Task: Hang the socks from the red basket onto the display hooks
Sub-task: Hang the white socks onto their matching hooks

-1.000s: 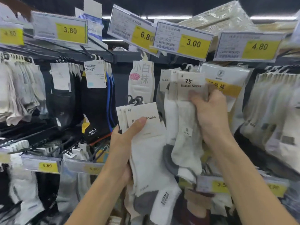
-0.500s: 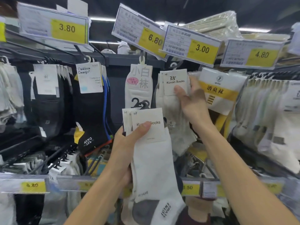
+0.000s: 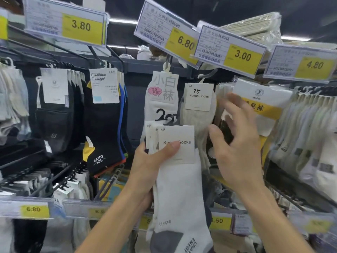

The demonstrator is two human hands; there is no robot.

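One grey carded sock pair (image 3: 198, 108) hangs below the yellow 3.00 price tag (image 3: 242, 56). Your left hand (image 3: 151, 161) grips several white sock pairs (image 3: 178, 183), unhung. Your right hand (image 3: 237, 148) is spread, empty.

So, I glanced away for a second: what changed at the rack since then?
The right hand let go of the Kunao pair, which now hangs under the 3.00 tag, and drew back down and to the right, fingers spread. The left hand still grips the bundle of socks by their cards, in about the same place.
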